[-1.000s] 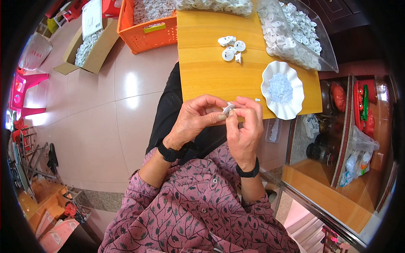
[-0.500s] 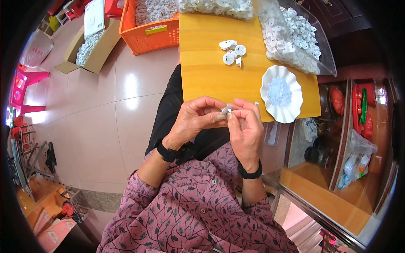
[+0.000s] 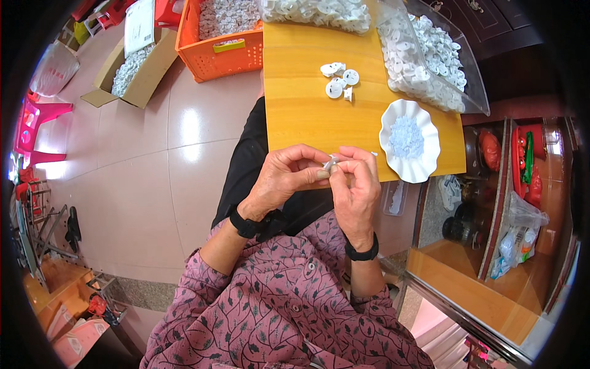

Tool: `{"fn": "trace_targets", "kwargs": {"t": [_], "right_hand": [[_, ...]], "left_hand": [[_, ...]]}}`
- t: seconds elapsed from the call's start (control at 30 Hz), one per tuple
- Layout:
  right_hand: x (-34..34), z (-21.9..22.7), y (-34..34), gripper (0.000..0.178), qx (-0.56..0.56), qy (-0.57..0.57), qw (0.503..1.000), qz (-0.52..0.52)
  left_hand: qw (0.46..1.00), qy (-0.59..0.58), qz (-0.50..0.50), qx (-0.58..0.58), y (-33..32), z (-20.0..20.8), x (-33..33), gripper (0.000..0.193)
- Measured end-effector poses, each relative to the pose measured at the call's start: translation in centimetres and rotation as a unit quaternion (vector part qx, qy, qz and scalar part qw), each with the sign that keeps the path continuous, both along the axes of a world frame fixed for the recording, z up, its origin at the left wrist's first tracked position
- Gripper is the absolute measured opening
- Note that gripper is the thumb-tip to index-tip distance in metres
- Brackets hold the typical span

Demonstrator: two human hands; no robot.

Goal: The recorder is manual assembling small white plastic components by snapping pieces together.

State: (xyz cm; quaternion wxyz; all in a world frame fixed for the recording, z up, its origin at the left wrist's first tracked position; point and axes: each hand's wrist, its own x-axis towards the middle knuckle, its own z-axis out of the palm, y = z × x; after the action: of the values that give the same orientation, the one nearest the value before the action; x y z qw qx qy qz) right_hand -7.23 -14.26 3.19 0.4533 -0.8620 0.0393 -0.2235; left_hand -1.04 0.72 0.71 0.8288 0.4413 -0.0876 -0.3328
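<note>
Turned slightly since the earlier frame: white part [image 3: 332,162], its round face showing less

Also changed: small white piece [image 3: 374,154] on the bench [image 3: 295,92], now mostly covered by the right hand [image 3: 357,190].

Left hand [image 3: 279,177]: thumb and forefinger closed on the white part, from the left. Right hand: thumb and forefinger pinching the same part from the right; whether a smaller bit is also held is hidden by the fingers. Wristbands [image 3: 246,225]: 2, black, 1 per wrist. Part's position: between the 2 hands, above the bench's near edge.

Dish [image 3: 415,173]: white, wavy rim, near the bench's right edge; contains pale blue pieces [image 3: 406,138], a heap.

Loose white parts [image 3: 334,90]: 1 small cluster, mid-bench, beyond the hands; discs with short stems, lying at various angles.

Clear bag [image 3: 313,13]: far edge of the bench, full of similar parts. Grey bin [image 3: 476,103]: far right, likewise well filled.

Orange crate [image 3: 209,64] and carton [image 3: 147,77]: beyond the bench to the left, both holding many small white items.

Progress, as judged: 1 part in mid-handling, apparently unfinished; plenty remains in stock. Which lots are done cannot be told.
</note>
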Motion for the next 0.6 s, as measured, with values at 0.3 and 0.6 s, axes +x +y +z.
{"fn": "trace_targets", "kwargs": {"t": [0.3, 0.6], "right_hand": [[-1.0, -0.8, -0.7, 0.008, 0.078, -0.026, 0.996, -0.025], [-2.4, -1.0, -1.1, 0.008, 0.064, 0.014, 0.997, -0.041]], "left_hand": [[0.999, -0.005, 0.043, -0.021, 0.0, 1.3, 1.6, 0.021], [0.987, -0.143, 0.065, -0.028, -1.9, 9.2, 13.4, 0.035]]}}
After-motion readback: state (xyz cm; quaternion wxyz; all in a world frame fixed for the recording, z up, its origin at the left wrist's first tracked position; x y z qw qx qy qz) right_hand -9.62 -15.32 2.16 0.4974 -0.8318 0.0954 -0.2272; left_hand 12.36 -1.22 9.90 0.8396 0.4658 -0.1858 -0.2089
